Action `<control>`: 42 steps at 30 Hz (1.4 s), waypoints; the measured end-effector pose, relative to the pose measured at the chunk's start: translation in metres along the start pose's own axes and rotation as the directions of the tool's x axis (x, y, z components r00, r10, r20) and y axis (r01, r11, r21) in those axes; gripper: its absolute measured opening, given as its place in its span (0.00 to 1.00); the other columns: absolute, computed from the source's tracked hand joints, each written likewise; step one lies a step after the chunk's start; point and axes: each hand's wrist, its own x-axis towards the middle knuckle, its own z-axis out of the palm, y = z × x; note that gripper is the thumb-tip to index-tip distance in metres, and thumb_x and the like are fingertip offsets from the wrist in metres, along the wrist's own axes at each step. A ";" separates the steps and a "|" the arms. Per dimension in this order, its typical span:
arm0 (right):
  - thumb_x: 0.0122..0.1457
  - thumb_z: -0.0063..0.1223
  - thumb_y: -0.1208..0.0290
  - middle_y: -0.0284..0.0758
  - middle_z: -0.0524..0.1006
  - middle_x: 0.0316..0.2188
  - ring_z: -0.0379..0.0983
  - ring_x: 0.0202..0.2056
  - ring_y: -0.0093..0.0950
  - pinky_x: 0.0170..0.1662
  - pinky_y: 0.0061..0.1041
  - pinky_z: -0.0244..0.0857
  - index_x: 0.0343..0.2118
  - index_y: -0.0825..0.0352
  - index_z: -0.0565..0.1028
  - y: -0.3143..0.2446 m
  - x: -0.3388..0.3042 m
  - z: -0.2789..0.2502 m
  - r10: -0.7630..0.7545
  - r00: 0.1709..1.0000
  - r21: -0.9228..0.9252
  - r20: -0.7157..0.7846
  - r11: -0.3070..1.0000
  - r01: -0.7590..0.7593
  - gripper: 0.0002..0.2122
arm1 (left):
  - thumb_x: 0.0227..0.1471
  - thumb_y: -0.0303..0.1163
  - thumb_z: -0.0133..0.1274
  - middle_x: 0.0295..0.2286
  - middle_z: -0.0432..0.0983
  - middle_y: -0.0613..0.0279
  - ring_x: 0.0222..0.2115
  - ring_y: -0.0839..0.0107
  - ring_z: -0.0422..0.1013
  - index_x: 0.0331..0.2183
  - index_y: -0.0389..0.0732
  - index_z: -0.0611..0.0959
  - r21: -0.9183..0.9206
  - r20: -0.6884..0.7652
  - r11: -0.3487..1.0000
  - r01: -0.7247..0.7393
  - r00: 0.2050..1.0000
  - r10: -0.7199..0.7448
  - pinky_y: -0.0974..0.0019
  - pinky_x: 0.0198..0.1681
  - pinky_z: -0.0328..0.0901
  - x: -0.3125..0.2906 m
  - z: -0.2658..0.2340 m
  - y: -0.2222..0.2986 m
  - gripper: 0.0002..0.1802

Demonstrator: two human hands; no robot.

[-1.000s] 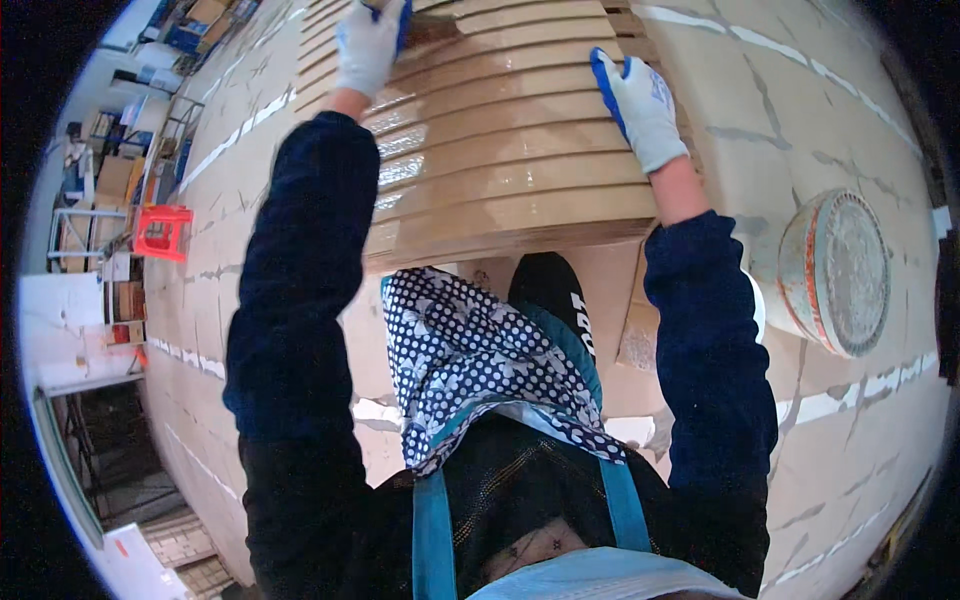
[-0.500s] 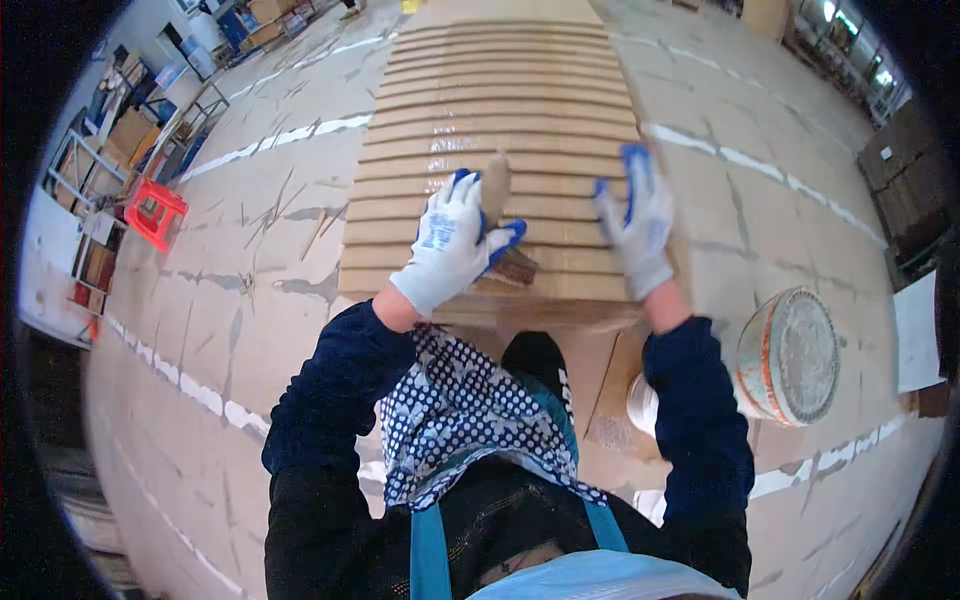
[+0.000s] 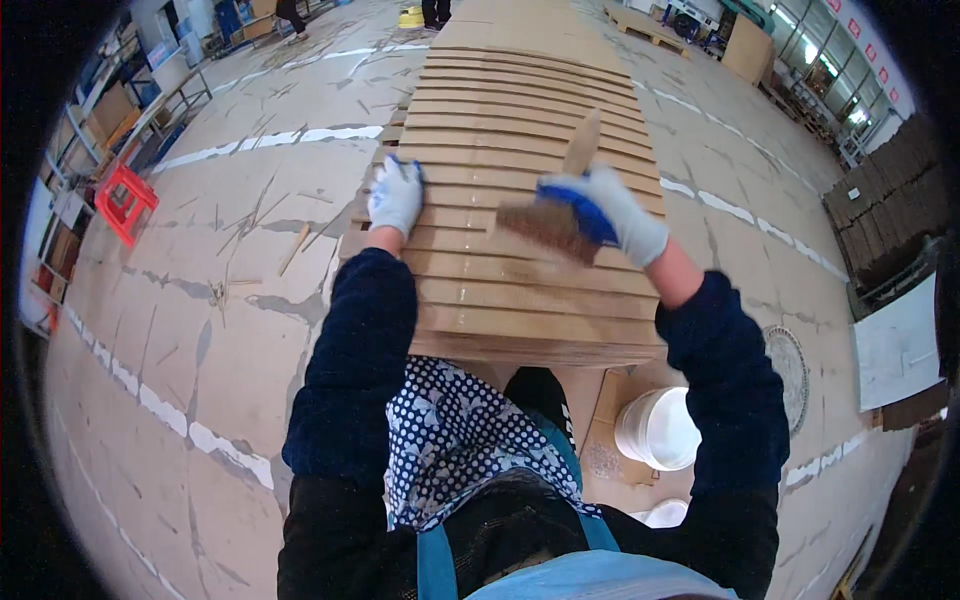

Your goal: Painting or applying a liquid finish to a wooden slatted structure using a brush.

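Both hands shifted since earlier frame: left hand now out at left edge of stack of cardboard strips, right hand moved toward stack's middle. Right hand clenched around wooden-handled brush, bristles down on strips, handle tilted up and away. Left hand released, flat on strips, well apart from brush. White bucket on floor by stack's near right corner.
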 end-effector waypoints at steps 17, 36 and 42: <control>0.49 0.56 0.54 0.42 0.76 0.23 0.73 0.28 0.39 0.34 0.34 0.65 0.25 0.65 0.77 0.030 0.083 0.040 -0.499 0.834 -0.642 -0.235 0.724 0.253 0.16 | 0.51 0.48 0.42 0.38 0.71 0.41 0.38 0.49 0.70 0.43 0.33 0.69 -0.132 0.312 0.980 0.150 0.945 -0.103 0.53 0.42 0.64 -0.009 -0.001 0.008 0.27; 0.51 0.56 0.68 0.39 0.75 0.25 0.72 0.28 0.36 0.31 0.28 0.66 0.31 0.63 0.76 0.023 -0.042 0.089 -0.606 0.788 -0.623 -0.106 0.658 0.423 0.06 | 0.48 0.53 0.42 0.37 0.73 0.39 0.40 0.47 0.70 0.39 0.32 0.73 -0.230 0.308 0.965 0.127 0.950 -0.052 0.53 0.45 0.62 -0.003 0.013 -0.007 0.31; 0.43 0.57 0.68 0.36 0.73 0.23 0.71 0.24 0.37 0.28 0.31 0.65 0.26 0.60 0.76 -0.013 -0.128 0.109 -0.516 0.848 -0.433 0.126 0.740 0.515 0.06 | 0.48 0.54 0.42 0.37 0.73 0.37 0.41 0.46 0.69 0.40 0.32 0.73 -0.233 0.313 0.968 0.091 0.950 -0.014 0.53 0.46 0.61 -0.003 0.020 -0.012 0.32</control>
